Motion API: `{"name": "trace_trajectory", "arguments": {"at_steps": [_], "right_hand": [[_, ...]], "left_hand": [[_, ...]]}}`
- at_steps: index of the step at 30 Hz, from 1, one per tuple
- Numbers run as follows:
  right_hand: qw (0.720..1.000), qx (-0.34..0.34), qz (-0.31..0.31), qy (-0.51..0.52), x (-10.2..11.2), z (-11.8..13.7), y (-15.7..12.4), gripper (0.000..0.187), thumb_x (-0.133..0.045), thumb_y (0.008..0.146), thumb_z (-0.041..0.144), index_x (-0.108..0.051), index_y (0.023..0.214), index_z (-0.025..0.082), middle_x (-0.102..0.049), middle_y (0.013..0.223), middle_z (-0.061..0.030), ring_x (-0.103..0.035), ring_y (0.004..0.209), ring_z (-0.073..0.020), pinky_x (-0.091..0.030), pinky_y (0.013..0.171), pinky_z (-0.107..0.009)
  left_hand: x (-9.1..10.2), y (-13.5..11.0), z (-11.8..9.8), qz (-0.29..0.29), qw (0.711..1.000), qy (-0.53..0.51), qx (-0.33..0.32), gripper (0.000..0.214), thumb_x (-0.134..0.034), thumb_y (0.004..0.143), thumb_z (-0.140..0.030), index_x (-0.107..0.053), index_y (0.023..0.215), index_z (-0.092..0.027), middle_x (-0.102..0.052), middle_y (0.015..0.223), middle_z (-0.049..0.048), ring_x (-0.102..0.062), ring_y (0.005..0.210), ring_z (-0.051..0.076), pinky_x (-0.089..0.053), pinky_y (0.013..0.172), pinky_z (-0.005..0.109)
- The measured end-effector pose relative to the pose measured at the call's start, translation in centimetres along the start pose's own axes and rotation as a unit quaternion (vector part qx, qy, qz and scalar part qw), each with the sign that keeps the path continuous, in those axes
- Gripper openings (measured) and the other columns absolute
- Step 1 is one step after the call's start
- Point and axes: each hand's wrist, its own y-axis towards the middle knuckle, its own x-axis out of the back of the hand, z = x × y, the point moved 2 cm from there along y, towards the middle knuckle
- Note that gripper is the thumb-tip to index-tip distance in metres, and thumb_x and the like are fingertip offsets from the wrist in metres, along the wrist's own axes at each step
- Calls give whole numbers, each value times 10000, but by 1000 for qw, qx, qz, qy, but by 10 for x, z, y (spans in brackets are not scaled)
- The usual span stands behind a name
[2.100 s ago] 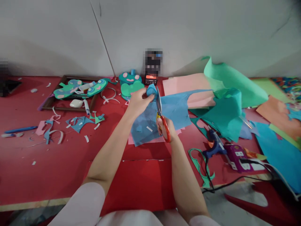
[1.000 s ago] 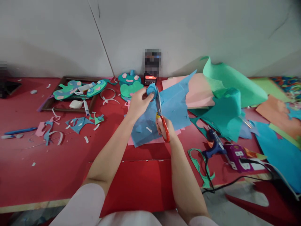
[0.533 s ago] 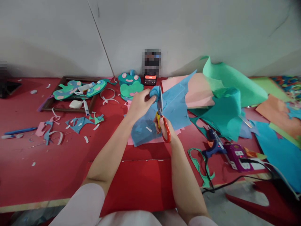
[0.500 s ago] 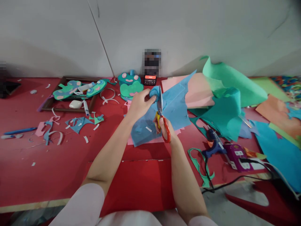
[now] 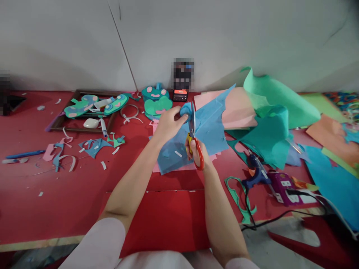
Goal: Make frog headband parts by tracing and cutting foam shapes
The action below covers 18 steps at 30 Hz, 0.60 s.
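Note:
My left hand (image 5: 169,125) pinches a small rounded piece of blue felt (image 5: 185,109) between thumb and fingers. In my right hand (image 5: 200,151) is a pair of scissors (image 5: 193,121) with one red and one yellow handle. The blades point up and away from me, right at the edge of the blue piece; how far they are parted I cannot make out. Below both hands lies a larger blue felt sheet (image 5: 211,129) with a jagged edge, and a small white scrap (image 5: 177,153) rests on it.
Green felt shapes with faces (image 5: 158,106) stand near the wall, left of a small device (image 5: 180,95). A wooden frame (image 5: 56,125) and felt scraps (image 5: 95,147) lie leftward. To the right are green felt (image 5: 277,97), a blue glue gun (image 5: 256,172), a purple box (image 5: 283,186) and a black cable (image 5: 280,215).
The fingers of my right hand and the scissor handles have drawn slightly closer together. My left hand keeps its hold on the blue felt piece. The whole view has shifted a little.

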Motion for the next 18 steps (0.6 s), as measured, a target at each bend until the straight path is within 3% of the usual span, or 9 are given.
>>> {"name": "trace_trajectory", "arguments": {"at_steps": [18], "right_hand": [[999, -9, -2, -48, 0, 3, -1, 513, -393, 819, 728, -427, 739, 222, -405, 484, 70, -401, 346, -73, -378, 362, -219]], "left_hand": [[5, 1, -2, 11, 1000, 14, 4, 235, -591, 808, -205, -448, 622, -198, -474, 602, -25, -468, 593, 126, -353, 586, 285]]}}
